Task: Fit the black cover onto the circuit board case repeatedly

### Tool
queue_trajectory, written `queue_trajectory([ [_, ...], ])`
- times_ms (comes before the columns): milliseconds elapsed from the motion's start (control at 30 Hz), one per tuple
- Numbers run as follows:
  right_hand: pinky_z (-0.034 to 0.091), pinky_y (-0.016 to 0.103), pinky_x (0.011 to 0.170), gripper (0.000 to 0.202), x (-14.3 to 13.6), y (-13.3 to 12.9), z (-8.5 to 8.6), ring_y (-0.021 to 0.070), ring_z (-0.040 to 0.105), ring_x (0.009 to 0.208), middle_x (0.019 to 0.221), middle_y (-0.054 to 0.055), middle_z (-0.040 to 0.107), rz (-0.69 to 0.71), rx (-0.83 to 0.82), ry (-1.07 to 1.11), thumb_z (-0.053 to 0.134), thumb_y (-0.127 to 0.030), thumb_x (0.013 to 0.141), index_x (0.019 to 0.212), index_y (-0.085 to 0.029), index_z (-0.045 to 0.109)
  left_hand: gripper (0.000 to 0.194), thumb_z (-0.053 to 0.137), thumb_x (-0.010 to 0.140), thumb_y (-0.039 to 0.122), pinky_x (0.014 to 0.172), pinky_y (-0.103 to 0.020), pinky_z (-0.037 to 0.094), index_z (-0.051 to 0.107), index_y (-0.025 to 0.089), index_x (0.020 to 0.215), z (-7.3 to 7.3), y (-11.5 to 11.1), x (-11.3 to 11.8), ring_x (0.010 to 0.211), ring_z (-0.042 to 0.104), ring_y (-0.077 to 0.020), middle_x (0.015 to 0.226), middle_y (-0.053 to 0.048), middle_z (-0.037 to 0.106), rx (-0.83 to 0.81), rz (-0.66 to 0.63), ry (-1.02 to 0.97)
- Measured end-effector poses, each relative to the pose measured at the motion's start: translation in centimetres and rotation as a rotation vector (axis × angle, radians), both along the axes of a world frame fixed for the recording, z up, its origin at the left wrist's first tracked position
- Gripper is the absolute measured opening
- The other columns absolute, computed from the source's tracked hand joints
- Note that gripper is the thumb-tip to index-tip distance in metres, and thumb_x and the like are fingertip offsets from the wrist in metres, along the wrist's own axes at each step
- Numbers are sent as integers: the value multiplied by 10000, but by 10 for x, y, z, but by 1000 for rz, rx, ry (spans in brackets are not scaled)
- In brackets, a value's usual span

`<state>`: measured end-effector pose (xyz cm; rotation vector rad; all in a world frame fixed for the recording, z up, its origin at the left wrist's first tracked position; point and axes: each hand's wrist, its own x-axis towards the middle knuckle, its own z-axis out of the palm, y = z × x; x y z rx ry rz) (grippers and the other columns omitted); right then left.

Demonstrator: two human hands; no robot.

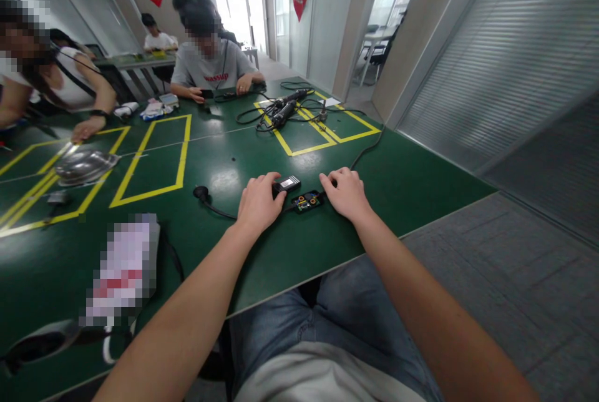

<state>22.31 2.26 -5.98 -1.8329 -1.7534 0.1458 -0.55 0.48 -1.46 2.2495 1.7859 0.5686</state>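
On the green table before me lies an opened black power adapter housing [307, 202], its circuit board and coils showing. Beside it, a black cover [287, 184] with a white label has its left end at the fingers of my left hand [260, 203], closed around it. My right hand [347, 192] is curled at the housing's right end, over the black cord; its fingers partly hide what they grip. A cord with a black plug [202, 193] runs from the left toward the housing, passing beneath my left hand.
Electric screwdrivers [285, 110] with tangled cords lie within yellow tape [314, 150] farther back. To the left are a metal dish [80, 166] and a blurred pale object [122, 268] with a white cable. Two people sit along the table; the table edge [449, 218] runs at right.
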Motion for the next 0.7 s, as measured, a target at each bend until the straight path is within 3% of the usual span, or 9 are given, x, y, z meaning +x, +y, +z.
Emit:
queue_trajectory([
  [167, 481, 455, 927, 457, 0, 1, -1, 315, 593, 1068, 1044, 113, 677, 5, 10, 11, 502, -518, 1067, 739, -252, 674, 417, 665, 972, 264, 1094, -467, 521, 640, 207, 1384, 2, -9, 3, 1177, 641, -296, 1233, -105, 709, 136, -197, -95],
  [333, 475, 464, 935, 440, -2, -1, 3, 320, 604, 1083, 1062, 112, 686, 11, -7, 19, 518, -517, 1065, 748, -253, 672, 448, 646, 972, 270, 1073, -469, 536, 659, 198, 1414, -1, -16, 7, 1157, 629, -304, 1180, -114, 679, 72, -401, -62],
  [700, 459, 460, 953, 369, -9, -4, 7, 332, 594, 1148, 1134, 99, 684, 52, -46, 3, 675, -568, 985, 788, -258, 702, 443, 697, 977, 291, 1069, -470, 544, 711, 198, 1410, 0, -13, 6, 1134, 636, -304, 1142, -108, 657, 34, -403, 8],
])
